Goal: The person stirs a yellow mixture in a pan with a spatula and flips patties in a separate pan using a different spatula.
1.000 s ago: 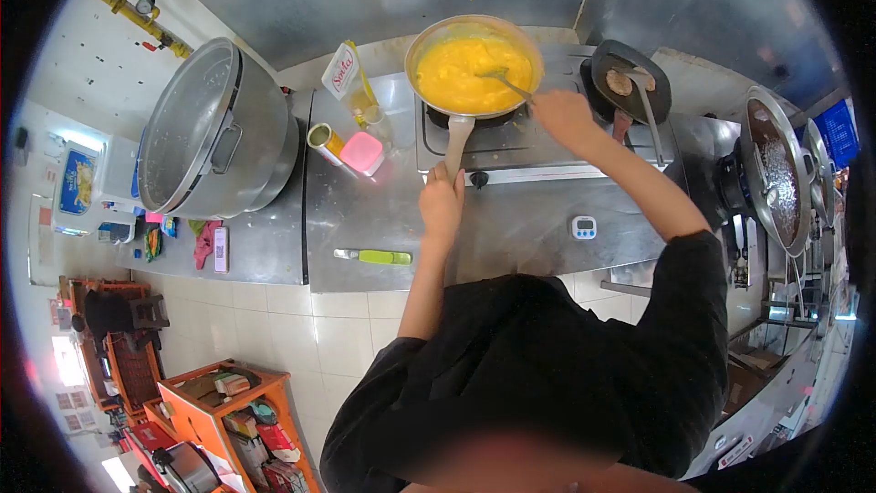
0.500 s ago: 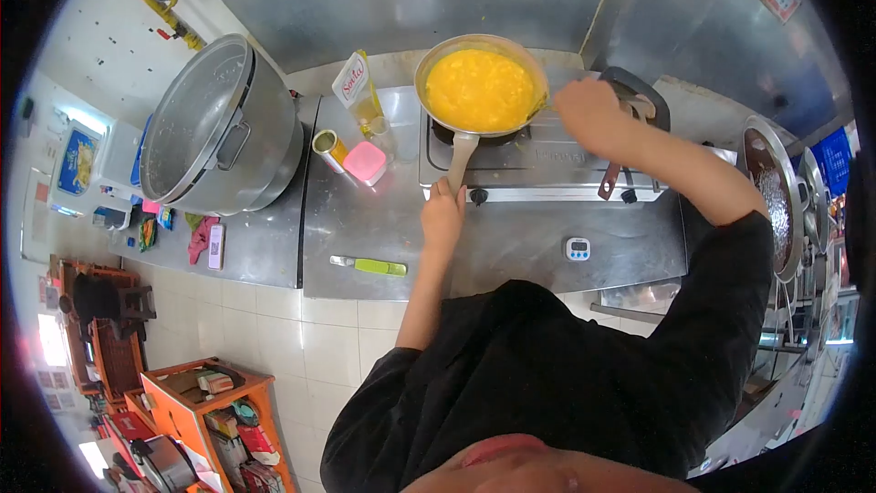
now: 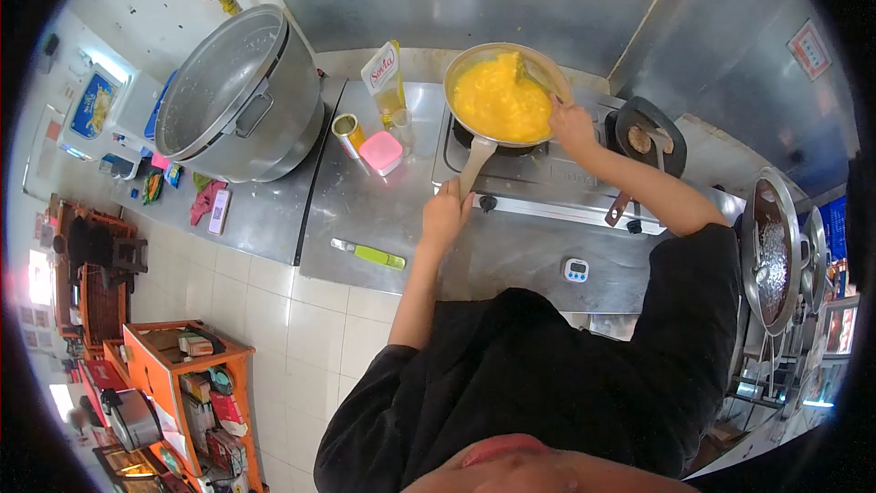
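Observation:
My left hand [image 3: 445, 217] is wrapped round the light handle of a frying pan [image 3: 553, 73] that sits on the left burner of the gas stove [image 3: 547, 164]. Yellow beaten egg [image 3: 497, 100], partly set and lumpy, covers much of the pan's floor. At the pan's right rim, my right hand [image 3: 573, 131] closes on a spatula [image 3: 538, 79]; its handle is mostly hidden by the fingers. The spatula's blade reaches into the far side of the egg, with egg heaped beside it. To the right, a dark pan [image 3: 673, 152] holding brown pieces stands on the other burner.
Left of the stove stand an oil pouch [image 3: 388, 87], an open can [image 3: 348, 132], a clear cup [image 3: 402, 132] and a pink-lidded box [image 3: 381, 152]. A large pot [image 3: 246, 100] is further left. A green-handled peeler-like tool [image 3: 379, 257] and a timer [image 3: 576, 269] lie nearer.
My right hand has moved left and slightly down to the pan's rim. The spatula blade now shows in the egg, which is pushed into a heap. The camera view has shifted.

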Demonstrator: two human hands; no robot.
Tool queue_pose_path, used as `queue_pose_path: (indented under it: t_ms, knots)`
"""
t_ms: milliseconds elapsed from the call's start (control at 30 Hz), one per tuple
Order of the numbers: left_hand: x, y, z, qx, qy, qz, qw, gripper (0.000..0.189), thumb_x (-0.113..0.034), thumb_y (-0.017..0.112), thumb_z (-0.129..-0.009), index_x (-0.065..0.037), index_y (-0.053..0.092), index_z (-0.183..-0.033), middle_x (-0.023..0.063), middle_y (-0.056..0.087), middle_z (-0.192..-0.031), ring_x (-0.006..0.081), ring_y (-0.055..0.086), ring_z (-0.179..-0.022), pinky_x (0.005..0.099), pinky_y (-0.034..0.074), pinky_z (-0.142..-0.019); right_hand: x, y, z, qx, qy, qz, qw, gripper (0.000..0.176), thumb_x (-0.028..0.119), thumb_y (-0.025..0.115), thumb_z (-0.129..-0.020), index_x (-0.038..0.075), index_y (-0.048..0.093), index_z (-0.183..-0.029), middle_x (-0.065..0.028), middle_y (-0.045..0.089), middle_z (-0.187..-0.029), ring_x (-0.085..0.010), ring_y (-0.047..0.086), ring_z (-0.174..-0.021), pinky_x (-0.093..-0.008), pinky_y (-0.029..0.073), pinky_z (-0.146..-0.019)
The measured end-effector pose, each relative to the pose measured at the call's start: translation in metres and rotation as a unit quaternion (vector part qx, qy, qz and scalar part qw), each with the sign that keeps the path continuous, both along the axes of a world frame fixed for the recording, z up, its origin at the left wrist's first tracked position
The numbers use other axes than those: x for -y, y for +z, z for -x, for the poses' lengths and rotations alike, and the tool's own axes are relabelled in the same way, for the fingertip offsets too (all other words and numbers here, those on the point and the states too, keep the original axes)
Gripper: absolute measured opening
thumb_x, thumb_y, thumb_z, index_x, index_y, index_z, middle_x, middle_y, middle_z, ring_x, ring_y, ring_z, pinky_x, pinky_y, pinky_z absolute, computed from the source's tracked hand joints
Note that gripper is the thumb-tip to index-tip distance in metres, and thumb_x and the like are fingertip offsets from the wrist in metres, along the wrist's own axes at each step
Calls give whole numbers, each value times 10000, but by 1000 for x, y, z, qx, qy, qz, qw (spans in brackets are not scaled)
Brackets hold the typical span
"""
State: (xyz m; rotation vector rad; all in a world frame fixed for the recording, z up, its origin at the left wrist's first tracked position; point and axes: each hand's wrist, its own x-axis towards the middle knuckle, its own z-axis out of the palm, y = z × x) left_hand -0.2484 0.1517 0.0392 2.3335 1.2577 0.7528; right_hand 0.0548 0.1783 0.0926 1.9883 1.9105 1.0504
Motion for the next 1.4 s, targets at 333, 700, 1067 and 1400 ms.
queue_pose_path:
  t_ms: [333, 700, 1067, 1400]
  knots:
    - [-1, 3, 1, 47, 3, 23, 999, 410, -268, 593, -863, 45, 531, -1121, 227, 611, -967, 395, 603, -834, 435, 488, -709, -13, 123, -42, -184, 122, 102, 970, 269, 217, 595, -804, 209, 683, -1058, -135, 645, -779, -286, 646, -673, -403, 506, -545]
    - [-3, 0, 0, 45, 0, 26, 999, 414, -265, 605, -857, 32, 531, -1135, 222, 613, -970, 392, 607, -809, 440, 486, -696, 21, 200, -102, -498, -113, 388, 768, 216, 304, 656, -822, 93, 702, -827, 49, 377, -501, -79, 317, -420, -268, 254, -378]
    - [-12, 0, 6, 70, -59, 35, 995, 373, -245, 616, -835, 11, 528, -1091, 215, 608, -932, 393, 595, -818, 448, 479, -687, 33, 71, 8, -703, -18, 205, 680, 366, 365, 581, -893, 36, 615, -735, 21, 382, -466, -81, 356, -389, -263, 273, -361]
    - [-14, 7, 5, 28, -82, 32, 996, 408, -231, 643, -827, 64, 540, -1089, 240, 606, -886, 371, 610, -743, 408, 476, -647, -24, 11, 104, -585, 13, -127, 801, 259, 171, 510, -847, -26, 655, -761, -182, 625, -627, -339, 646, -610, -443, 494, -548]
